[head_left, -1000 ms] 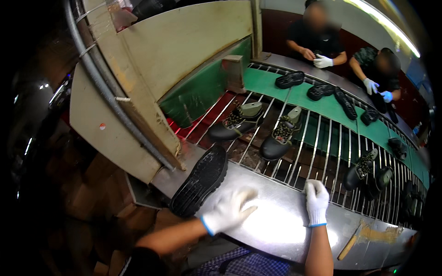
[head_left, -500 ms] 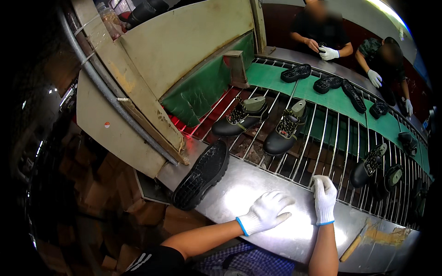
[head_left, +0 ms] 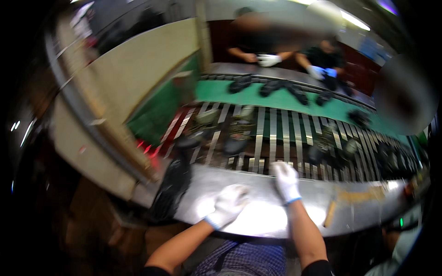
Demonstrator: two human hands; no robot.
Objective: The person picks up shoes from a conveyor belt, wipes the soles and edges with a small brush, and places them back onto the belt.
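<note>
In a white knit glove with a blue cuff, my left hand (head_left: 229,204) rests on the shiny metal ledge (head_left: 186,209); its fingers look apart though smeared, and no object shows in it. Against the ledge's far edge, beside the bars, my gloved right hand (head_left: 286,181) has curled fingers, with nothing visible in them. A large black shoe sole (head_left: 171,191) lies left of my left hand. Beyond the ledge, two black lace-up shoes, one further left (head_left: 193,133) and one nearer the middle (head_left: 237,135), sit on the metal bar conveyor (head_left: 273,133).
Several black soles (head_left: 271,87) lie on a green strip (head_left: 214,92) across the bars. More shoes (head_left: 322,147) are to the right. A beige panel (head_left: 156,60) and post stand left. Two people (head_left: 253,41) work opposite. A wooden-looking stick (head_left: 329,214) lies on the ledge's right.
The view has swung to the right and blurred, so the scene sits further left. My left hand's fingers look more bent; both hands stay at the ledge. More of the right side shows.
</note>
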